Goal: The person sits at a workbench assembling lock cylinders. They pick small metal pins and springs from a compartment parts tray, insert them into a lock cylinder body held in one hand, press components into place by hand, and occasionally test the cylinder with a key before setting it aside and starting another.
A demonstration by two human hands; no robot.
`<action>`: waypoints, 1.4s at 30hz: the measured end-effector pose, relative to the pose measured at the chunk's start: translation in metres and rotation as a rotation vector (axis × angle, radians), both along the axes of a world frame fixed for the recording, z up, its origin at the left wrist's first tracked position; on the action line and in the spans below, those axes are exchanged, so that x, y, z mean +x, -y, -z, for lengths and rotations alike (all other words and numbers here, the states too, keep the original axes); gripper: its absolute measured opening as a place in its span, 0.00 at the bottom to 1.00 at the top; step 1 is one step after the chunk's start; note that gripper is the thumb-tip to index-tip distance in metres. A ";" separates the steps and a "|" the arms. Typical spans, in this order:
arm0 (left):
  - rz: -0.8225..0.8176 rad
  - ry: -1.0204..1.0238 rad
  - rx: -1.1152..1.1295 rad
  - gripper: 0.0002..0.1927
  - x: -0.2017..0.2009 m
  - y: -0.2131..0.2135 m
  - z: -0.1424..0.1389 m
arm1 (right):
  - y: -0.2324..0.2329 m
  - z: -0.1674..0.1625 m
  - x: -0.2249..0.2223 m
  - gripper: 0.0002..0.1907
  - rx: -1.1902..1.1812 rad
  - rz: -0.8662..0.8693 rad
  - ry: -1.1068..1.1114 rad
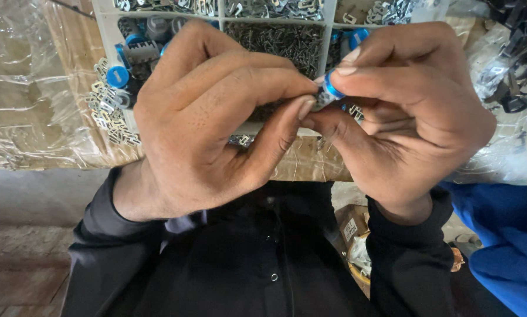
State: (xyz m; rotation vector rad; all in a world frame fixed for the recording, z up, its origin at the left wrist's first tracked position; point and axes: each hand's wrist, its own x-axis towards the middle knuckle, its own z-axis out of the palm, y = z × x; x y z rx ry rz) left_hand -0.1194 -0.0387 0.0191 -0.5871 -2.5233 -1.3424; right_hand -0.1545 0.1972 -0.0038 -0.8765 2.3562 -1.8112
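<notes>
The counter (52, 135) is a wooden top wrapped in crinkled clear plastic sheet (17, 88), and below its front edge a worn, dusty floor (23, 258) shows. On the counter stands a white compartment tray (328, 35), taken here as the landmark. Its middle compartment holds a heap of tiny metal pins (287, 38), too many to count; its left compartment holds small cylinders with blue caps (118, 76), of which about three show clearly there. Loose flat metal clips (108, 111) lie spilled just left of the tray. In front of the tray, both hands meet over its near edge: the left hand (216, 111) and the right hand (410, 111) each have thumb and forefinger closed on one small part with a blue ring (329, 91), pinched between their fingers. A second person's blue sleeve (504, 235) lies well right of and below the tray.
</notes>
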 end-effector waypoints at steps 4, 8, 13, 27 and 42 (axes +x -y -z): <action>0.017 -0.028 -0.012 0.09 -0.002 0.001 0.001 | -0.002 -0.003 -0.002 0.18 0.068 -0.009 -0.029; 0.037 0.008 0.008 0.09 -0.001 0.004 0.000 | -0.002 -0.006 0.001 0.16 0.079 -0.024 -0.029; 0.052 0.114 0.078 0.08 0.003 0.008 -0.003 | 0.001 -0.007 0.001 0.17 0.049 -0.014 -0.022; 0.065 0.107 0.047 0.07 -0.001 0.006 -0.008 | 0.005 -0.012 -0.003 0.15 0.098 -0.003 -0.050; 0.025 0.031 0.031 0.07 -0.003 0.000 -0.005 | 0.014 -0.001 -0.014 0.15 -0.121 -0.090 -0.047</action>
